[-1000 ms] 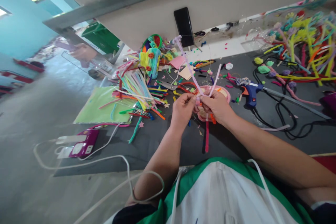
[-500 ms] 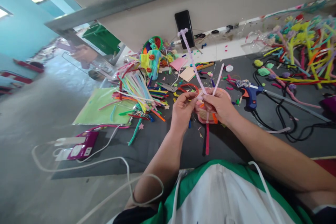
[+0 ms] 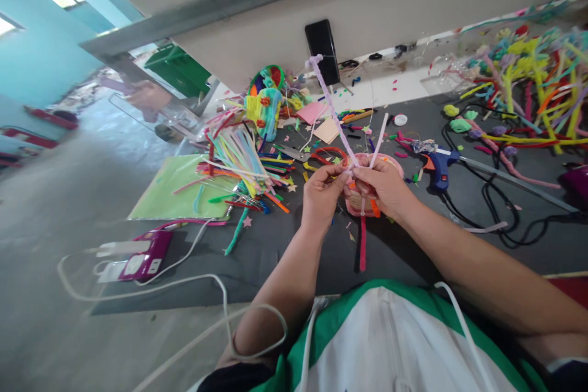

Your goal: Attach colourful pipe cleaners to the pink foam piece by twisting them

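Both my hands pinch a lilac pipe cleaner (image 3: 334, 105), fingertips close together at its lower end. Its long twisted length slants up and left to a small knobbed tip, while a straight pale length rises by my right thumb. My left hand (image 3: 321, 193) is closed on it from the left. From the other side my right hand (image 3: 388, 187) is closed on it too, the thumb on top. Beneath the hands lies a pink-edged piece (image 3: 354, 203), mostly hidden, with orange parts. A red strip (image 3: 363, 245) extends below it toward me.
Red-handled scissors (image 3: 328, 156) and a pile of pipe cleaners (image 3: 243, 156) lie left. A blue glue gun (image 3: 441, 168) with black cords is at right, near more colourful pipe cleaners (image 3: 542, 86). A phone (image 3: 323, 49) leans at the back. A purple power strip (image 3: 149, 255) sits left.
The lilac pipe cleaner's upper tip has shifted slightly left and down, and the pale straight length leans a little more left. Both hands keep their pinch in nearly the same place.
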Available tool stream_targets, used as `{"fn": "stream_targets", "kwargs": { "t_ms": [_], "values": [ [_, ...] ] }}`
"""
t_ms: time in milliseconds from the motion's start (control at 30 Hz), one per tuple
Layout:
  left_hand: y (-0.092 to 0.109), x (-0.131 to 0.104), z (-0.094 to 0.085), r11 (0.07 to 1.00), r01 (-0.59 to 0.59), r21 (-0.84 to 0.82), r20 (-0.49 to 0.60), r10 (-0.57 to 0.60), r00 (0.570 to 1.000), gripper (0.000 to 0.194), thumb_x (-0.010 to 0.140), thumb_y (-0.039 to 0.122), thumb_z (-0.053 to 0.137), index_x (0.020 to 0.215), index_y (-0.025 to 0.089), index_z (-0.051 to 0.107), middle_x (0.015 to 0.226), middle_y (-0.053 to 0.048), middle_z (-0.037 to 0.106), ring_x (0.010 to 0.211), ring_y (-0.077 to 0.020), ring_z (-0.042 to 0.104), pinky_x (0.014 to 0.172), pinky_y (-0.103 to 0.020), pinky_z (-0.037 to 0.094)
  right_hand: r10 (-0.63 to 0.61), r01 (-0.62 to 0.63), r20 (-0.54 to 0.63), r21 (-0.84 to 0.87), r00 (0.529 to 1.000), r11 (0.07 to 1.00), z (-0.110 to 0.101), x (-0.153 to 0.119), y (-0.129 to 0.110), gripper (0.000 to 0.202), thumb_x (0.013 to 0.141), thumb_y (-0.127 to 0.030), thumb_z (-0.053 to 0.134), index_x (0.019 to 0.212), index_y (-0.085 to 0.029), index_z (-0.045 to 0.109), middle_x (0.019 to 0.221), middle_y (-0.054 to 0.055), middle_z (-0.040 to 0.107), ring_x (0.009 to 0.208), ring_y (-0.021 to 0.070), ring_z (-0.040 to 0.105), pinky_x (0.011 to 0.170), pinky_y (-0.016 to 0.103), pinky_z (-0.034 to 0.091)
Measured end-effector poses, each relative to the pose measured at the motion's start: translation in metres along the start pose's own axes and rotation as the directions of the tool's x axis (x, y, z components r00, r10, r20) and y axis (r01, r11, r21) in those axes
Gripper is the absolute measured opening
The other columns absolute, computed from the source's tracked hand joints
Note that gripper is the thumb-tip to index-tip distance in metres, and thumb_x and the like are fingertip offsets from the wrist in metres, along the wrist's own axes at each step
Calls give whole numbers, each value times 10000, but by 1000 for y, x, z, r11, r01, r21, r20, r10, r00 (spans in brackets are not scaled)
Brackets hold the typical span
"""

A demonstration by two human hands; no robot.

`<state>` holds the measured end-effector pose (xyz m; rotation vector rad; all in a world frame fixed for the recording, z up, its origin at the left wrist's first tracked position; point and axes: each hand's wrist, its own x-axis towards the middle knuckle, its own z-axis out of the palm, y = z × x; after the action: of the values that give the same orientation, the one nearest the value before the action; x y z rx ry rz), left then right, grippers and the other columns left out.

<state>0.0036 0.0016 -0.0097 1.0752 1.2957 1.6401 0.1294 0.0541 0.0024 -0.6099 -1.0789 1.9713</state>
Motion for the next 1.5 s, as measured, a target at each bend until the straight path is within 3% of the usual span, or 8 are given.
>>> {"fn": "stream_targets", "kwargs": {
  "t_ms": [167, 533, 733, 900, 1000, 1133, 1267, 1500],
  "values": [
    [1, 0, 0, 1000, 9, 0, 3, -9, 1000, 178, 747, 302, 721, 849, 169, 661, 599, 29, 622, 476, -89, 555, 508, -221, 490, 1, 0, -14, 46, 1000, 999, 3, -1, -3, 301, 678, -295, 757, 862, -158, 562, 522, -67, 510, 378, 32, 349, 352, 178, 147],
    [3, -1, 2, 994, 68, -80, -10, -69, 998, 178, 757, 313, 714, 840, 171, 646, 630, 29, 618, 473, -78, 539, 496, -216, 485, -38, 38, 2, 75, 999, 996, -2, 1, 7, 363, 669, -338, 787, 870, -178, 531, 565, -57, 557, 389, 32, 361, 361, 181, 202],
    [2, -2, 1, 994, 54, -90, 10, -54, 999, 151, 774, 299, 693, 804, 172, 618, 609, 32, 602, 469, -81, 534, 498, -217, 475, -16, 14, 25, 82, 1000, 997, -2, 3, 10, 348, 685, -361, 770, 835, -187, 508, 472, -74, 512, 365, 51, 367, 367, 195, 217],
    [-1, -2, 3, 992, 70, -104, -16, -72, 997, 171, 765, 299, 693, 797, 165, 592, 595, 34, 596, 460, -82, 538, 491, -215, 470, 6, -10, 53, 86, 999, 996, 1, 3, 11, 344, 689, -379, 763, 820, -199, 501, 459, -79, 503, 435, 102, 502, 440, 228, 361],
    [-1, -2, 5, 989, 100, -105, -23, -103, 994, 214, 763, 326, 693, 860, 160, 599, 634, 16, 626, 487, -92, 564, 517, -228, 489, -8, 3, 47, 94, 999, 996, 1, 3, 9, 331, 691, -369, 765, 824, -194, 518, 465, -82, 508, 434, 99, 500, 494, 258, 429],
    [3, -2, 5, 978, 137, -156, -10, -140, 990, 295, 778, 356, 673, 993, 172, 591, 723, 4, 643, 514, -90, 587, 545, -240, 505, -38, 39, -8, 93, 999, 995, -3, 4, 6, 294, 695, -309, 766, 857, -170, 563, 548, -51, 581, 427, 60, 454, 446, 209, 370],
    [3, -2, 7, 970, 146, -195, -19, -153, 988, 250, 790, 345, 656, 956, 172, 587, 810, 4, 633, 502, -72, 586, 515, -221, 489, -26, 30, -34, 101, 999, 994, -6, 4, 1, 293, 688, -306, 767, 867, -168, 581, 558, -48, 583, 431, 57, 449, 422, 198, 333],
    [0, -4, 13, 968, 143, -208, 0, -146, 989, 253, 771, 346, 685, 908, 165, 574, 686, 23, 635, 477, -71, 567, 505, -200, 469, -12, 13, -11, 80, 1000, 997, -6, 4, 0, 297, 677, -334, 774, 853, -171, 599, 521, -61, 559, 420, 61, 448, 430, 204, 364]
  ]
}}
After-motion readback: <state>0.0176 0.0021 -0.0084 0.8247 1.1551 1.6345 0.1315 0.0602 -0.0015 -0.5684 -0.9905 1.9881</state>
